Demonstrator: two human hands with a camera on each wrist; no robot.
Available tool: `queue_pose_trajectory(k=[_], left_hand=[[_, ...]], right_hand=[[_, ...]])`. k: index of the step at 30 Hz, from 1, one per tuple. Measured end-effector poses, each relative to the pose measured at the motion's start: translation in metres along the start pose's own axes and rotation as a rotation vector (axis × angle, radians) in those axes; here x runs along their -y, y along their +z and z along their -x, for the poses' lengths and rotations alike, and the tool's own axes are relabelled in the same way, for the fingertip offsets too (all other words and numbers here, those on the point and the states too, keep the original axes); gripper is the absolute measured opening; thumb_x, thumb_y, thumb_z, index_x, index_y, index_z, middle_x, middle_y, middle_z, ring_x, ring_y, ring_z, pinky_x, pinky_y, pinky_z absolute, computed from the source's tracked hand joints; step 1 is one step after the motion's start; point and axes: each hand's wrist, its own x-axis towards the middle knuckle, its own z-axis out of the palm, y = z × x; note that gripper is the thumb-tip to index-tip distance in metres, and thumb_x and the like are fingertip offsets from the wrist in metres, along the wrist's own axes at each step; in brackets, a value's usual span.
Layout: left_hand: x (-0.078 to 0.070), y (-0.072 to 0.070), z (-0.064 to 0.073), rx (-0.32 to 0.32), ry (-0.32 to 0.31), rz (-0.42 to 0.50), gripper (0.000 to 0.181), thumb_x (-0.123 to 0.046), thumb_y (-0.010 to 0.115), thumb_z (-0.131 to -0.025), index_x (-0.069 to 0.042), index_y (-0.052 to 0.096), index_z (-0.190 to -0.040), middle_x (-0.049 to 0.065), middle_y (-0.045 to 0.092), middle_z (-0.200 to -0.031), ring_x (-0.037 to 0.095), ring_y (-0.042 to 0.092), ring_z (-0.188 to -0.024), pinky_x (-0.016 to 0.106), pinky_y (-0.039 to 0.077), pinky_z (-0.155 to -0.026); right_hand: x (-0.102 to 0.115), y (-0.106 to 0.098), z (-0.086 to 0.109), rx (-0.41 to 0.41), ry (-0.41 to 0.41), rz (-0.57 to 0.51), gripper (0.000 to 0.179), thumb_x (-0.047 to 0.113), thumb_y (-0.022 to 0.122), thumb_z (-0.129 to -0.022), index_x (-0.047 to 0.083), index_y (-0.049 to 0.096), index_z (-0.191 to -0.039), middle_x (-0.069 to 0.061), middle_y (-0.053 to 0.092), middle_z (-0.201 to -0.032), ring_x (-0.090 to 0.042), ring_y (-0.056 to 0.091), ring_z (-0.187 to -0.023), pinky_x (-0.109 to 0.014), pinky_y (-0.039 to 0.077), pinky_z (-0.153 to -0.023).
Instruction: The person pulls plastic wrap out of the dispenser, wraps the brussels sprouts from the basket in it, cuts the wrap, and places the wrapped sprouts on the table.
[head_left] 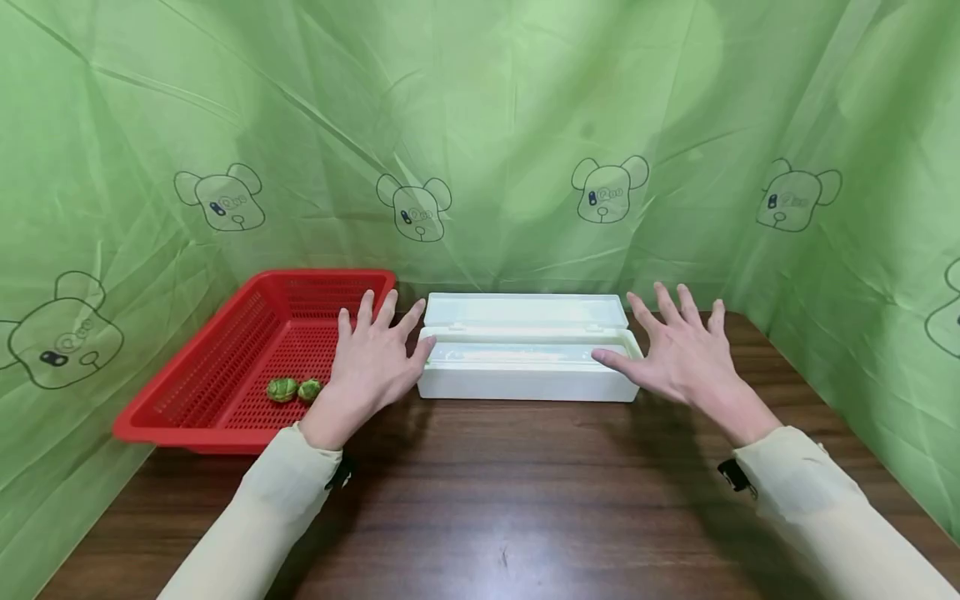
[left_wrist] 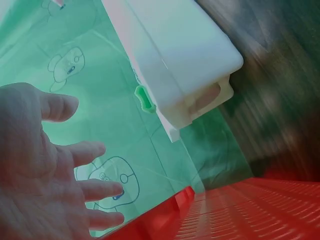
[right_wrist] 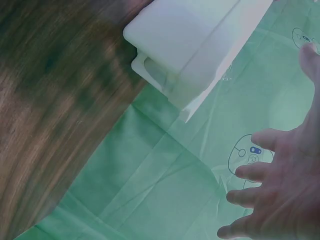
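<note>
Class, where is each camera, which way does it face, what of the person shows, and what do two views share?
Head: on the head, facing forward and down at white box, red basket; left hand, right hand, sleeves show.
Left wrist: on that wrist, facing box end and basket; left hand shows.
Right wrist: on that wrist, facing box's other end and table; right hand shows.
Both wrist views share box and green cloth.
</note>
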Motion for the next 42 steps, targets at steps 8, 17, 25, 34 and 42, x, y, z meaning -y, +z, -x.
queue_pose_trajectory(k=[8,17,25,34,42], left_hand=[[-0.003,-0.001,0.01,-0.024,0.021,-0.004,0.067,-0.058,0.043,-0.106,-0.026,0.038,-0.165,0.02,0.028,-0.169,0.048,0.009,-0.157,0.073,0.008,-0.119],[-0.008,0.003,0.023,-0.036,0.066,-0.016,0.066,-0.057,0.045,-0.106,-0.025,0.041,-0.164,0.02,0.029,-0.169,0.047,0.013,-0.157,0.072,0.01,-0.12],[-0.013,0.013,0.031,-0.044,0.092,-0.006,0.065,-0.055,0.048,-0.105,-0.026,0.043,-0.163,0.017,0.032,-0.169,0.046,0.017,-0.156,0.071,0.012,-0.12],[-0.013,0.03,0.031,-0.065,0.112,0.012,0.059,-0.048,0.055,-0.105,-0.025,0.05,-0.159,0.017,0.039,-0.165,0.045,0.025,-0.154,0.07,0.018,-0.119],[-0.014,0.044,0.022,-0.081,0.129,0.032,0.051,-0.039,0.056,-0.106,-0.021,0.057,-0.153,0.016,0.045,-0.161,0.044,0.031,-0.152,0.068,0.025,-0.118]], right_hand=[[0.0,0.004,0.008,0.006,-0.015,-0.007,0.115,0.095,0.042,-0.084,0.016,0.029,-0.168,-0.028,0.021,-0.169,-0.053,0.011,-0.155,-0.081,-0.006,-0.112],[-0.005,0.011,0.025,-0.001,-0.044,-0.016,0.114,0.092,0.049,-0.084,0.013,0.033,-0.166,-0.028,0.025,-0.167,-0.052,0.016,-0.154,-0.081,0.002,-0.113],[-0.009,0.02,0.036,-0.026,-0.098,-0.044,0.109,0.084,0.061,-0.086,0.011,0.037,-0.164,-0.03,0.03,-0.165,-0.051,0.024,-0.152,-0.078,0.011,-0.114],[-0.011,0.031,0.038,-0.097,-0.2,-0.109,0.089,0.058,0.076,-0.09,0.009,0.047,-0.158,-0.026,0.05,-0.149,-0.051,0.045,-0.136,-0.072,0.034,-0.108],[-0.013,0.039,0.034,-0.141,-0.225,-0.151,0.067,0.037,0.082,-0.088,0.01,0.063,-0.146,-0.019,0.058,-0.136,-0.043,0.054,-0.12,-0.063,0.047,-0.084]])
